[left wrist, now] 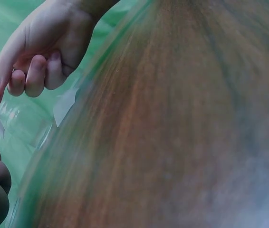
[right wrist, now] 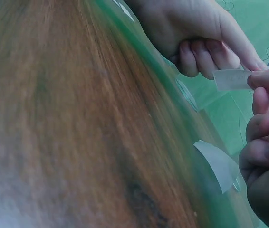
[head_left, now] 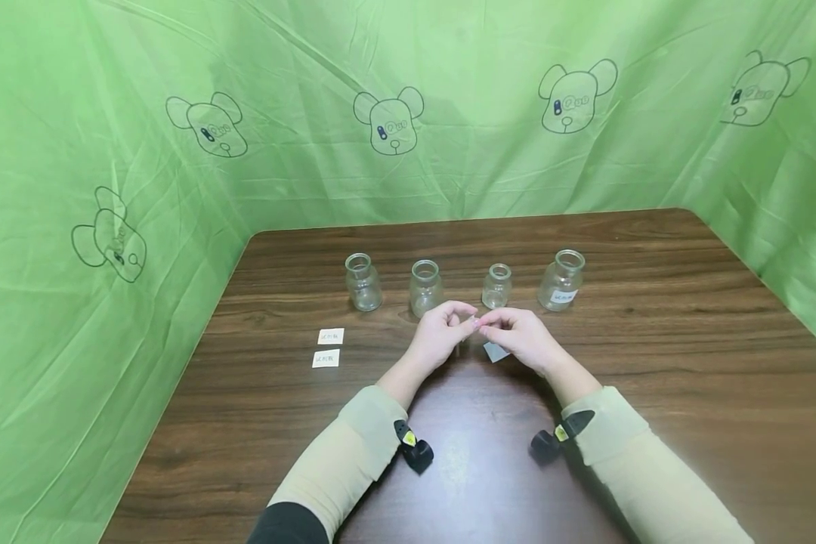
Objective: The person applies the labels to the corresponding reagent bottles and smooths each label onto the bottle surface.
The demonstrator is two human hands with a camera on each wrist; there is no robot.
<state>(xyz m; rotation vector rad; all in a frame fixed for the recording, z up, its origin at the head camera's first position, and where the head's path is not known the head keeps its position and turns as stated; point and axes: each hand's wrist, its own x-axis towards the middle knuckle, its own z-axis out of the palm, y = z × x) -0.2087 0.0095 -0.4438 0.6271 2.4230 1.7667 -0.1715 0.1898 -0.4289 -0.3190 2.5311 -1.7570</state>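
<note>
In the head view my left hand and right hand meet fingertip to fingertip above the table. Between them, both pinch a small white paper label, its free end sticking out past the fingertips in the right wrist view. The other fingers of both hands are curled in. Just below my right hand lies a pale, bluish-white piece of paper. Behind the hands stand two glass jars, a wider one and a small one. Neither shows a label from here.
Another glass jar stands at the left, and a labelled jar at the right. On the left, two white labels with handwriting lie flat, an upper label and a lower label. Green cloth hangs behind the wooden table.
</note>
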